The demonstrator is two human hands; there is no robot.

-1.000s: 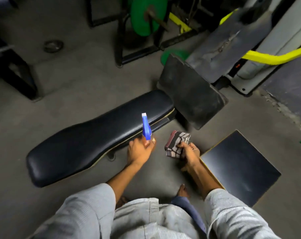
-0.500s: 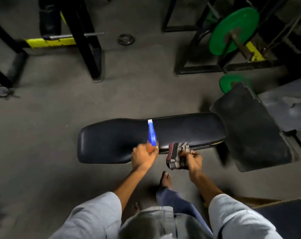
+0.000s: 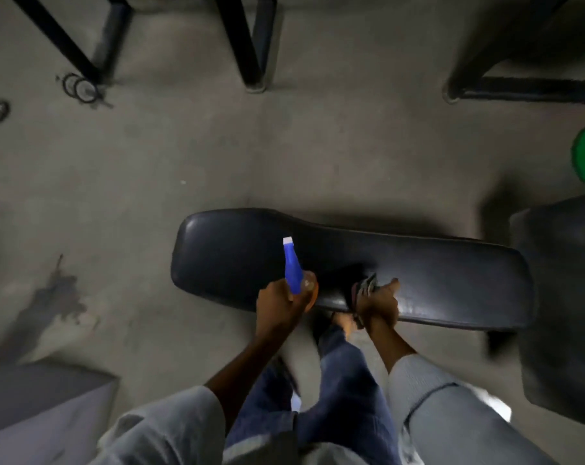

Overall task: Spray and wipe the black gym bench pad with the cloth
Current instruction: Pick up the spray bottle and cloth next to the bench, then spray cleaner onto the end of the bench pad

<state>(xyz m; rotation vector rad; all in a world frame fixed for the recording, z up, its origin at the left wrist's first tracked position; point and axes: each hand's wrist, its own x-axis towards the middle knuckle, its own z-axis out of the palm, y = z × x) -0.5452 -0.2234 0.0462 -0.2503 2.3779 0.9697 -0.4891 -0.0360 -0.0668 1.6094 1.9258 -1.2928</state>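
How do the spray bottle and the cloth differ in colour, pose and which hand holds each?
The spray bottle has a bright blue, white-tipped head; the cloth is dark and dull. The bottle points out over the black bench pad; the cloth is bunched at its near edge. The left hand grips the bottle, the right hand the cloth. Both are gripped.

A bench pad (image 3: 418, 276) lies crosswise on the floor (image 3: 150, 182), just beyond both hands. The left hand (image 3: 277, 305), holding a spray bottle (image 3: 293, 268), is at its near edge. To its right, the right hand (image 3: 378, 305) presses a cloth (image 3: 365, 288) onto the pad. Frame legs (image 3: 247, 45) stand farther beyond.
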